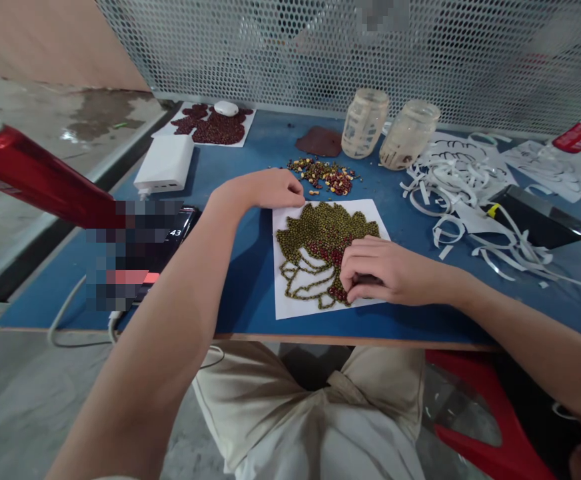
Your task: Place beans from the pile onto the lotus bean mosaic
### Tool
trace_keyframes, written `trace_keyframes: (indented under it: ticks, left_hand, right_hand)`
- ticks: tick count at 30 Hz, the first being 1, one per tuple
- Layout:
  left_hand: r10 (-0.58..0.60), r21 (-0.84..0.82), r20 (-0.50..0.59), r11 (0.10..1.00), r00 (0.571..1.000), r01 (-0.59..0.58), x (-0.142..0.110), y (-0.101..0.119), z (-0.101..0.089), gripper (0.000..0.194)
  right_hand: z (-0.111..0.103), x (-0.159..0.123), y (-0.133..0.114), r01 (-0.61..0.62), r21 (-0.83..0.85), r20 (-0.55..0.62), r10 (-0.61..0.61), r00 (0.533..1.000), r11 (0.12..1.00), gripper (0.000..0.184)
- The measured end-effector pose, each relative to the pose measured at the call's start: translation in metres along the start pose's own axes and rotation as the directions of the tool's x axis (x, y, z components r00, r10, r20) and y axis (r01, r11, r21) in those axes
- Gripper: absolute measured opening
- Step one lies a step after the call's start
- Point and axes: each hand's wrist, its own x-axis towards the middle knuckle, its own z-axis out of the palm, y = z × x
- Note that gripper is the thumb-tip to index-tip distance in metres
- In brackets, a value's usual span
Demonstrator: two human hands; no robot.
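Blue table, bean picture partly under curled right hand, cannot tell if holding

Red can at left, white power bank (cable attached), two glass jars near the perforated panel

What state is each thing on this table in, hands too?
Bean picture: partly filled, some shapes only outlined
Left hand: curled, at the picture's upper left corner
Right hand: fingers bent, over the picture's right side
Loose beans: mixed colours, scattered in a heap
Glass jars: upright, contents unclear
Phone: screen lit
White power bank: cable plugged in
Paper strips: tangled
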Motion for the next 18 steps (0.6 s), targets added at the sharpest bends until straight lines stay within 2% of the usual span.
trace_keyframes:
  ticks: [13,15,18]
  left_hand:
    - [-0.025,0.021,0.002,0.999,1.000,0.025,-0.0010,0.0019,-0.0005,0.026]
    - [-0.029,0.021,0.004,0.999,1.000,0.029,-0.0015,0.0024,-0.0006,0.025]
    - [-0.038,0.027,0.007,0.999,0.999,0.038,-0.0015,0.0023,-0.0009,0.025]
  right_hand:
    - [0.0033,0.0017,-0.0078,-0.125,0.041,0.046,0.123,0.991,0.991,0.019]
    - [0.0017,0.0020,-0.0087,-0.117,0.066,0.022,0.115,0.993,0.991,0.020]
    - [-0.0039,0.0007,-0.0060,-0.133,0.133,-0.113,0.148,0.982,0.982,0.019]
